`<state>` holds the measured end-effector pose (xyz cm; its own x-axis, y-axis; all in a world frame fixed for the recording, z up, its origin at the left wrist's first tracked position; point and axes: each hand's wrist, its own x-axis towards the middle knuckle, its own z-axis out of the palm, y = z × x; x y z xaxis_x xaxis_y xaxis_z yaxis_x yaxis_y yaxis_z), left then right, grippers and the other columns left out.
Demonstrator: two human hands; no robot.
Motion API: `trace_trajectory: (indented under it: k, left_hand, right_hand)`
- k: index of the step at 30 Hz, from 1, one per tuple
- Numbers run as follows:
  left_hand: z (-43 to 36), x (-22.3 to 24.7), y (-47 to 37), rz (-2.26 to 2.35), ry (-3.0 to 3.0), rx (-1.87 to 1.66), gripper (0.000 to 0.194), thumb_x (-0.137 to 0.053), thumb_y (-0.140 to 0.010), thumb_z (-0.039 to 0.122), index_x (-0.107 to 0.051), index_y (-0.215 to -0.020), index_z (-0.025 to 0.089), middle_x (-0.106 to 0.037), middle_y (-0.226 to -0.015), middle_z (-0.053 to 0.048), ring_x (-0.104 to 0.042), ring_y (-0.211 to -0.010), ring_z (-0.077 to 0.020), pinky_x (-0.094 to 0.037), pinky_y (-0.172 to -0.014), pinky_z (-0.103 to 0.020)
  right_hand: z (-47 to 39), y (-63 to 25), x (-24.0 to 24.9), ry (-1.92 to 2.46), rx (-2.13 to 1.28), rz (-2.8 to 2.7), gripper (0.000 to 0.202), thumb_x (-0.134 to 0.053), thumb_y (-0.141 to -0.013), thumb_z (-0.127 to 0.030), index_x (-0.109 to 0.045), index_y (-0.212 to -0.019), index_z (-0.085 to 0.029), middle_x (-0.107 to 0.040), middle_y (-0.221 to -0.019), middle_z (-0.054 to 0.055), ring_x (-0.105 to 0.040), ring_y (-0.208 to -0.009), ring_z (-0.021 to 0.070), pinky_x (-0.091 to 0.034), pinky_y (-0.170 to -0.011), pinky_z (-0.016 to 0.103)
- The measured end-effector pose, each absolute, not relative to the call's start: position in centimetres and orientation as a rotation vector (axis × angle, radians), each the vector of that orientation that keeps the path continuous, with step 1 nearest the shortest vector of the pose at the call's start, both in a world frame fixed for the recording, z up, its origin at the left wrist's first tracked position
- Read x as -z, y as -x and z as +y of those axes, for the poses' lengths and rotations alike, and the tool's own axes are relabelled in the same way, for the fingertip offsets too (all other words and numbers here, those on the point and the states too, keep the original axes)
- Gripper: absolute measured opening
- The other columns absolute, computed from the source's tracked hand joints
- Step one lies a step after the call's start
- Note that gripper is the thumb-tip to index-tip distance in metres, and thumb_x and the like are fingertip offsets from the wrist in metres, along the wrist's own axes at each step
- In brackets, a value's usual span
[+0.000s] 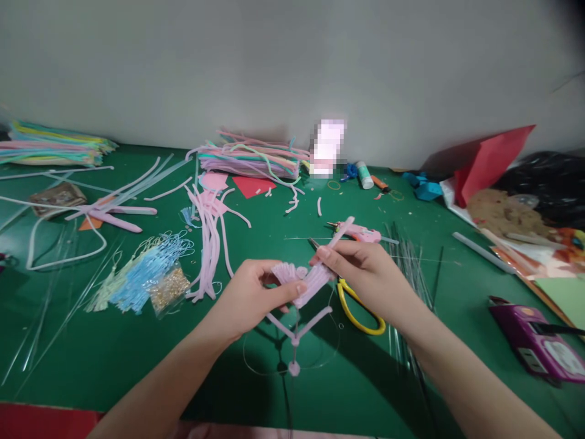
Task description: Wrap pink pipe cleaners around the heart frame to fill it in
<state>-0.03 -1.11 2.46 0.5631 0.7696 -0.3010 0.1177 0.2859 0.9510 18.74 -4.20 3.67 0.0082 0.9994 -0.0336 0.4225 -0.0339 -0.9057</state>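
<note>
Between my two hands is a pink pipe-cleaner craft piece (313, 285), made of strips laid side by side. My left hand (260, 289) pinches its left part, thumb on top. At its upper right edge, the thumb and fingers of my right hand (356, 265) close on a strip whose free end points up. Below the piece runs a thin wire stem with a V-shaped pink pipe cleaner (296, 338) and a small pink knob (294, 368). Yellow-handled scissors (361, 314) lie under my right hand. Just beyond it rests a pink glue gun (359, 232).
Loose pink pipe cleaners (210, 244), blue tassels (148, 268) and a bag of gold beads (168, 289) lie to the left. Pipe-cleaner bundles (251, 160) line the back. Thin wires (411, 286) and a purple device (537, 341) are at right, on the green table (219, 384).
</note>
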Motion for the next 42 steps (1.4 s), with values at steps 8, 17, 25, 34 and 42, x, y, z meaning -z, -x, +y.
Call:
trace_trajectory:
  k: [8,17,25,34,42]
  left_hand:
    - [-1.0,-2.4,0.4,0.860,-1.187,-0.508,0.007,-0.076,-0.070,0.019,-0.071,-0.073,0.015,-0.065,-0.066,0.002,-0.055,-0.056,-0.0077,-0.047,-0.051,-0.015]
    - [-1.0,-2.5,0.2,0.841,-1.160,-0.472,0.011,-0.077,-0.069,0.020,-0.072,-0.076,0.014,-0.066,-0.066,0.000,-0.056,-0.058,-0.0093,-0.049,-0.051,-0.017]
    - [-1.0,-2.2,0.4,0.866,-1.222,-0.443,0.009,-0.076,-0.069,0.021,-0.070,-0.072,0.014,-0.064,-0.064,0.000,-0.056,-0.059,-0.0101,-0.046,-0.052,-0.017]
    - [-1.1,-2.0,0.2,0.915,-1.273,-0.434,0.011,-0.074,-0.070,0.024,-0.068,-0.072,0.014,-0.062,-0.065,0.001,-0.055,-0.062,-0.0111,-0.045,-0.053,-0.018]
    - [-1.2,-2.1,0.2,0.925,-1.317,-0.410,0.018,-0.072,-0.074,0.031,-0.067,-0.073,0.013,-0.058,-0.065,0.000,-0.051,-0.060,-0.0106,-0.041,-0.051,-0.019]
  right_hand:
    - [-3.8,-19.0,-1.1,1.326,-1.498,-1.072,0.031,-0.069,-0.078,-0.048,-0.073,-0.079,-0.017,-0.063,-0.068,0.001,-0.054,-0.057,0.0095,-0.044,-0.052,0.023]
    - [-3.9,-19.8,0.8,1.050,-1.618,-1.166,0.013,-0.077,-0.072,-0.031,-0.074,-0.081,-0.021,-0.069,-0.074,0.000,-0.057,-0.056,0.0083,-0.049,-0.053,0.021]
    - [-4.0,-19.3,-0.4,1.240,-1.317,-1.289,0.013,-0.079,-0.068,-0.031,-0.073,-0.071,-0.019,-0.070,-0.065,0.001,-0.059,-0.057,0.0121,-0.050,-0.056,0.025]
    - [-3.7,-20.5,-1.5,1.397,-1.337,-1.373,0.021,-0.075,-0.071,-0.037,-0.072,-0.073,-0.017,-0.065,-0.059,0.001,-0.058,-0.053,0.0116,-0.049,-0.052,0.024]
    - [-3.7,-20.8,-1.6,1.293,-1.514,-1.292,0.031,-0.077,-0.068,-0.046,-0.068,-0.071,-0.017,-0.058,-0.059,-0.002,-0.055,-0.053,0.0102,-0.048,-0.050,0.022]
